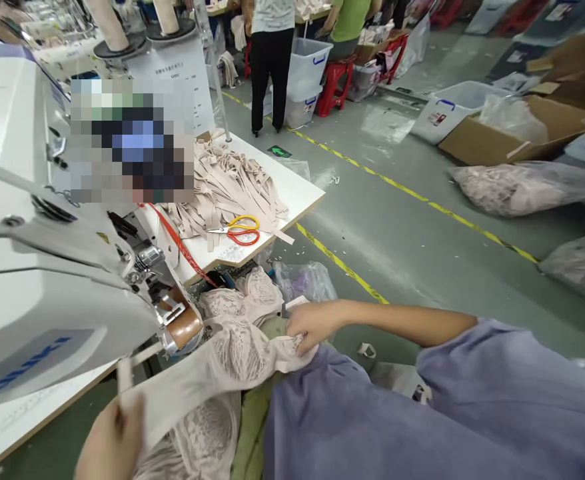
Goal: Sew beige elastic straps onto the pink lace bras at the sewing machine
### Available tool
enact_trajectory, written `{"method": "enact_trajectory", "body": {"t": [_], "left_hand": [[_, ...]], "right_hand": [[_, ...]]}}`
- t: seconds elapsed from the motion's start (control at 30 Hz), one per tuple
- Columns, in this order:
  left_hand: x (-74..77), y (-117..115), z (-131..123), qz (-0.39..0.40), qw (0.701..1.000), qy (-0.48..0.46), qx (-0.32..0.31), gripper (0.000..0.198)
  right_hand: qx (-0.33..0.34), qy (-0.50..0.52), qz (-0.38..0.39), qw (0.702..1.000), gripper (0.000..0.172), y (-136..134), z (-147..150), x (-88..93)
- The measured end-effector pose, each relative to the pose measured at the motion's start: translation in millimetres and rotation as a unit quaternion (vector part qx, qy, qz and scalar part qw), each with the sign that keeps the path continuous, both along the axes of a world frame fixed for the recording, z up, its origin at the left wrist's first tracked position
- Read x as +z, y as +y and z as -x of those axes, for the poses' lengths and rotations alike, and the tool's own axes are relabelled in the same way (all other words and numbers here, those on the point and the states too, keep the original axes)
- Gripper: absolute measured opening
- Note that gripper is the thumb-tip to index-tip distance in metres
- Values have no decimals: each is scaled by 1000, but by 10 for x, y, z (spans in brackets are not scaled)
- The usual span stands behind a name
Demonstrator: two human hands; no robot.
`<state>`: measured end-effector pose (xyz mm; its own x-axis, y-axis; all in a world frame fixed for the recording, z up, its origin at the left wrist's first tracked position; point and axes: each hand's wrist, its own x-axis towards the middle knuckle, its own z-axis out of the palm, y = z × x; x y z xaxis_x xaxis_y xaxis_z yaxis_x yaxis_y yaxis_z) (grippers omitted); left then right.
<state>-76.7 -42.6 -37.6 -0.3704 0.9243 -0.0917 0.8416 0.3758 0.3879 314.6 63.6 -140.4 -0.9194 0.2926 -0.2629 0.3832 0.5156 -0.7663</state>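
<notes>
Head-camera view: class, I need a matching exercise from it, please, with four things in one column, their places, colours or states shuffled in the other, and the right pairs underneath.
Column one
1. Left hand
2. Right hand
3. Scissors
4. Beige strips

Column two
A. heaped on the white tabletop
B. at the lace-cup end of the bra
C. one handle yellow, one red
D. at the plain band end of the bra

Right pairs: 1-D, 2-B, 3-C, 4-A

Sewing machine (pixel 67 300) blocking left, table (pixel 300 187) jutting ahead, open floor (pixel 372 243) at right
</notes>
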Motion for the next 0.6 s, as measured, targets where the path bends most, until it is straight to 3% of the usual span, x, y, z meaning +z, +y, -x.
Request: {"method": "enact_trajectory", "body": {"t": [0.03,0.1,0.17,0.23,0.3,0.37,0.4,0.5,0.6], "left_hand": [[-86,94,-180,-42,998,36,5,40],[-274,213,-676,-85,991,-31,-96,47],[-447,240,-1173,-11,948,-230,-219,57],[-575,212,-1491,120,888,-370,-245,39],[-641,171,-1588,177,858,-415,-246,45],[-647,138,-1545,174,854,-424,-247,51],[-631,126,-1505,164,853,-433,-240,50],[-548,107,-1399,128,864,-453,-177,47],[-468,102,-1329,124,862,-477,-119,45]], "right_hand": [[-10,14,-25,1000,31,-26,95,115],[-14,41,-64,997,28,-69,310,322],[25,60,-54,996,20,-25,478,485],[30,63,-38,997,15,185,548,605],[-103,43,-95,989,17,580,548,694],[-327,15,-215,920,30,1094,543,758],[-375,13,-240,895,34,1359,553,778],[-468,5,-280,838,40,2001,636,776],[-494,9,-281,823,34,2287,719,707]]}}
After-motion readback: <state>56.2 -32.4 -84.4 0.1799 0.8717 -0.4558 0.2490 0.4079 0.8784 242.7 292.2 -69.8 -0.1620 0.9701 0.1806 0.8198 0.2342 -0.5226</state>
